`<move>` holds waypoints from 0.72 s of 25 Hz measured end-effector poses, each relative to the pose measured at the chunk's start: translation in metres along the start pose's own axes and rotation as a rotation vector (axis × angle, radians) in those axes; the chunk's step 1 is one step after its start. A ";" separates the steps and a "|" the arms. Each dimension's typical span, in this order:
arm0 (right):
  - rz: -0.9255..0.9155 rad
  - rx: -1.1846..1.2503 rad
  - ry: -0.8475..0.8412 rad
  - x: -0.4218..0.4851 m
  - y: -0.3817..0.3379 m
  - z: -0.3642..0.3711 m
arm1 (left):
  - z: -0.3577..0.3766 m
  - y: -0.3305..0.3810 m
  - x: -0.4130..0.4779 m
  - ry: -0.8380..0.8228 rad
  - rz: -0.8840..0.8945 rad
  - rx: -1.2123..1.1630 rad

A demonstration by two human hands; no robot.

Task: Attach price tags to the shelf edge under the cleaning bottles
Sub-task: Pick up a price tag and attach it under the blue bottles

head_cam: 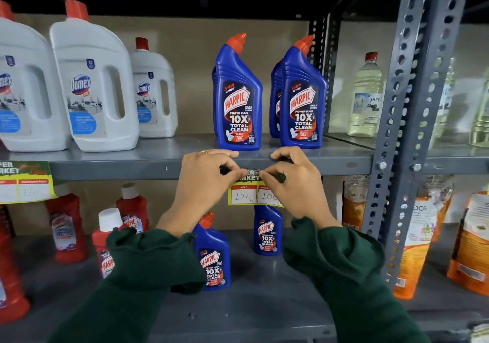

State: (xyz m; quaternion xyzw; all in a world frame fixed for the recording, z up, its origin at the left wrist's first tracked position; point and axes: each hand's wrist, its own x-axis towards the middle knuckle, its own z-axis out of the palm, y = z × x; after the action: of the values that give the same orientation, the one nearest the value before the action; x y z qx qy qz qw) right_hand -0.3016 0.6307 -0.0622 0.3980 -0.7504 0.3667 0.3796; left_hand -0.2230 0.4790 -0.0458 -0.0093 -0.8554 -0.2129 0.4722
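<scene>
1. Closest to me, both my dark green sleeves (148,271) reach up over the lower shelf (254,303), where small blue Harpic bottles (213,252) and red bottles (66,226) stand.
2. At the shelf edge (119,169), my left hand (205,181) and right hand (293,184) meet on the price tag (244,196). Each hand is closed in a pinch, thumb and forefinger on the tag's top strip, the other fingers curled over the lip of the shelf.
3. The tag hangs from the edge just below the two big blue Harpic bottles (238,99), between them, its yellow lower half showing handwritten prices. Whether it is stuck down yet I cannot tell; my fingers hide the join.
4. To do this well, I judge I should keep the top strip level with the metal lip, press outward from the middle toward both corners, and leave the written figures uncovered.
5. Further left along the same edge, another tag (25,181) already hangs under the white Domex bottles (92,78); matching its height would keep the row neat.
</scene>
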 end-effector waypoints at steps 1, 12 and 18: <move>0.017 0.007 0.014 0.001 -0.002 0.000 | 0.000 0.000 0.000 0.011 -0.002 0.000; 0.095 0.037 0.076 0.010 -0.007 0.004 | 0.009 -0.001 0.008 0.082 -0.042 -0.042; 0.203 0.016 0.039 0.016 -0.003 0.004 | 0.024 -0.012 0.006 0.090 0.071 0.127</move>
State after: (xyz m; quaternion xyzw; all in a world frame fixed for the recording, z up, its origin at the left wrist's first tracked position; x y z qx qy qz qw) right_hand -0.3068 0.6210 -0.0492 0.3157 -0.7763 0.4170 0.3519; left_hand -0.2486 0.4758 -0.0560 -0.0001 -0.8441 -0.1416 0.5171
